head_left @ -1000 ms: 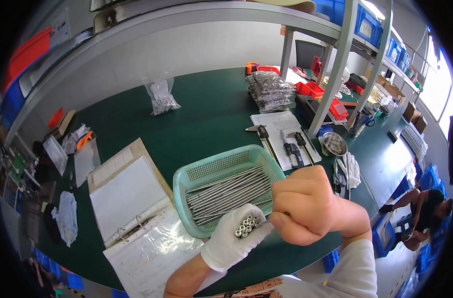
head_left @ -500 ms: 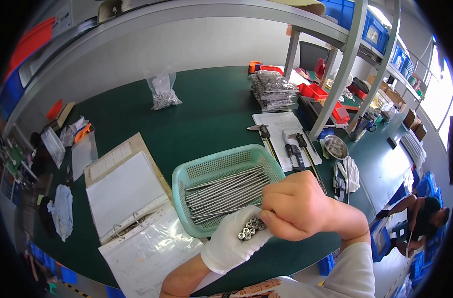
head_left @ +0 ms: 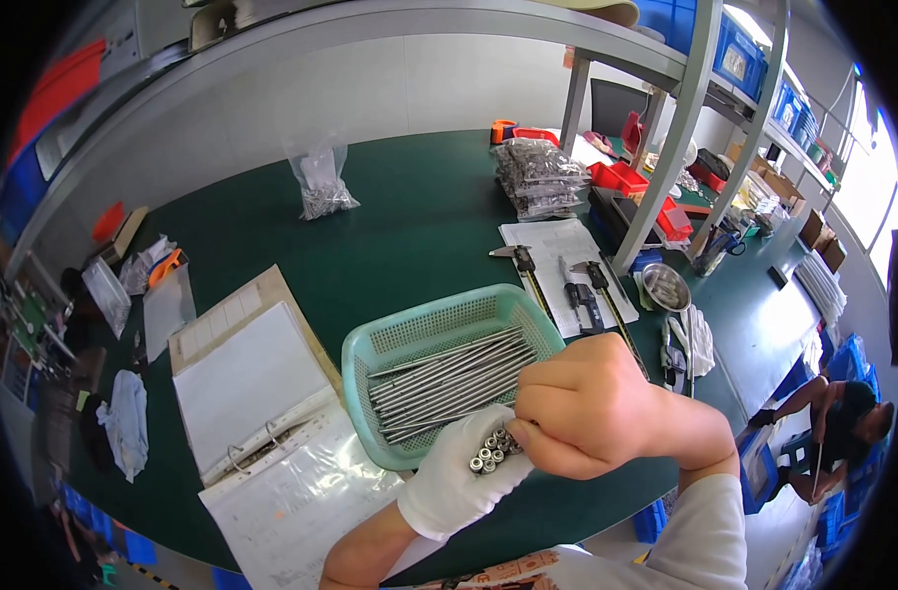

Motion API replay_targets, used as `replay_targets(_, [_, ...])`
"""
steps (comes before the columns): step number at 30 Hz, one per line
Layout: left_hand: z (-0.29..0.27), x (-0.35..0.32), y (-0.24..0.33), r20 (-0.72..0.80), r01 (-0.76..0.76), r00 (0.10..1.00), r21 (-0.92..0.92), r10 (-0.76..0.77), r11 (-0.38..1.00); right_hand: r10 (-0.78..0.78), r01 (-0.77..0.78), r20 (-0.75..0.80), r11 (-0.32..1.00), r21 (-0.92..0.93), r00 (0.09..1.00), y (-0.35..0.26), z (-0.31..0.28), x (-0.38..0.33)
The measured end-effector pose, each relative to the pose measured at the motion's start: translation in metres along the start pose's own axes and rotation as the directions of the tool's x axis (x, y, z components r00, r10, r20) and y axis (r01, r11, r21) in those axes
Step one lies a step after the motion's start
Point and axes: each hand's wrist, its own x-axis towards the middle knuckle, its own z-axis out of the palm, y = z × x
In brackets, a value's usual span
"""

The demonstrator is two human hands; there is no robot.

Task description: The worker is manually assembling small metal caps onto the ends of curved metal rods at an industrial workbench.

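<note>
My left hand, in a white glove, is curled around a cluster of small shiny metal cylinders with round, hollow-looking ends facing me. How long they are is hidden by the palm and the other hand. Bare and closed like a fist, my right hand presses against the cluster's right side; whatever its fingers pinch is out of sight. Just beyond both hands sits a pale green plastic basket with perforated sides. Several long, thin metal rods lie in it, roughly side by side.
An open ring binder lies left of the basket. Calipers rest on paper sheets to the right, near a metal bowl. Stacked bags of parts and one clear bag stand farther back. A shelf post rises at right.
My right hand has shifted very slightly left against the metal cylinders. The left hand stays almost where it was, and the basket is unmoved.
</note>
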Motion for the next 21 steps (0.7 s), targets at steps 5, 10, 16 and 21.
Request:
replay_targets(5, [0.003,0.000,0.005,0.007,0.047,0.999,-0.020,-0.047,0.999,0.072,-0.068,-0.089,0.997,0.046,0.993,-0.004,-0.005,0.001])
replay_targets(10, [0.001,-0.001,0.006,-0.011,-0.064,0.998,0.026,0.064,0.998,0.050,-0.046,-0.051,0.995,0.087,0.997,0.001,0.010,0.003])
replay_targets(16, [0.002,-0.006,0.003,-0.012,0.043,0.999,-0.052,-0.043,0.998,0.009,-0.007,-0.009,0.985,0.170,1.000,0.004,0.011,0.005])
replay_targets(21, [0.006,-0.004,0.009,-0.028,0.155,0.987,-0.073,-0.157,0.985,0.047,-0.046,0.000,0.983,0.177,0.999,0.005,0.004,-0.002])
